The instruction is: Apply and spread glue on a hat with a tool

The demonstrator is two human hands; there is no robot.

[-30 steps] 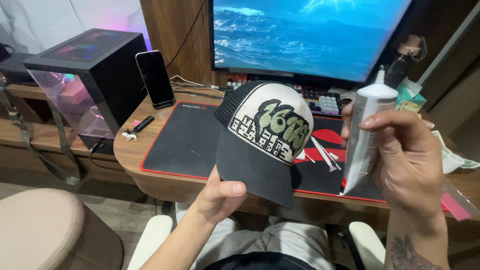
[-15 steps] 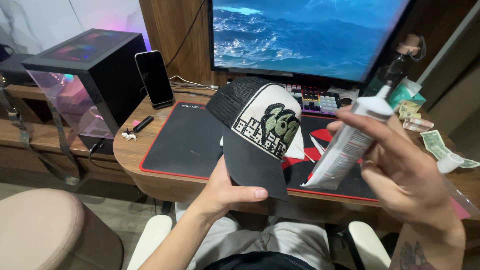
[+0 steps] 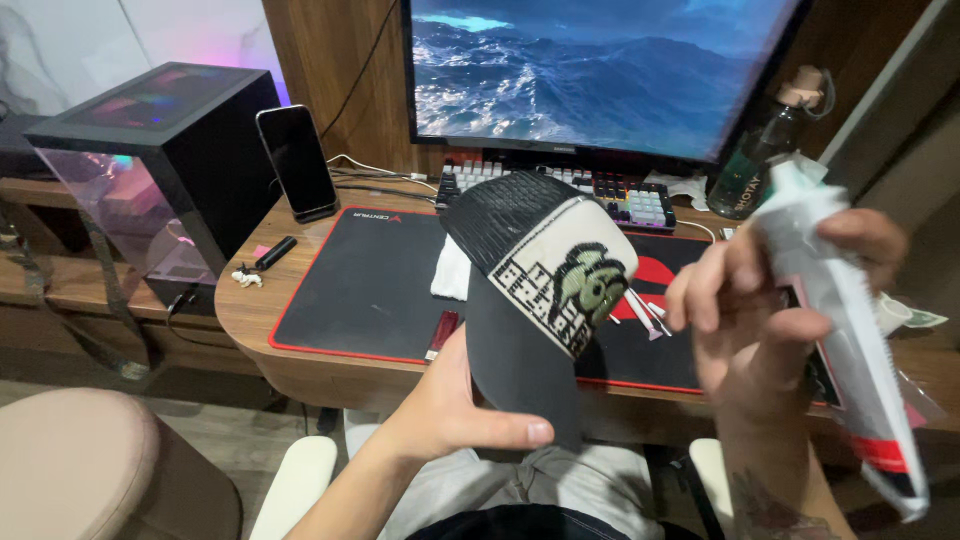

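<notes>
Cap [image 3: 545,275] and tube [image 3: 850,330] fill the middle of the view, both held up above the front edge of the table [image 3: 300,355]. The left hand [image 3: 455,410] grips the cap by its dark brim, thumb across the underside and the fingers hidden behind it, so the white front panel with its green figure tilts up toward the face; that hold seems chosen to leave the crown free and turned to the light. At three o'clock from the cap the right hand [image 3: 760,310] closes its fingers around a long white tube with a red band near its lower end, the capped tip pointing to twelve o'clock and the crimped end hanging toward five. Holding it near the upper half probably keeps the nozzle steady close to the cap.

Beneath both lies a black desk mat [image 3: 370,290] with a red border, and a white cloth [image 3: 452,272] peeks out at nine o'clock of the cap. Farther toward twelve sit a keyboard [image 3: 620,195] and a monitor [image 3: 600,70]. A phone [image 3: 297,160] leans upright at ten o'clock beside a glass-sided computer case [image 3: 150,170], and a dark bottle [image 3: 755,160] stands at two o'clock. Nothing stands between cap and tube.
</notes>
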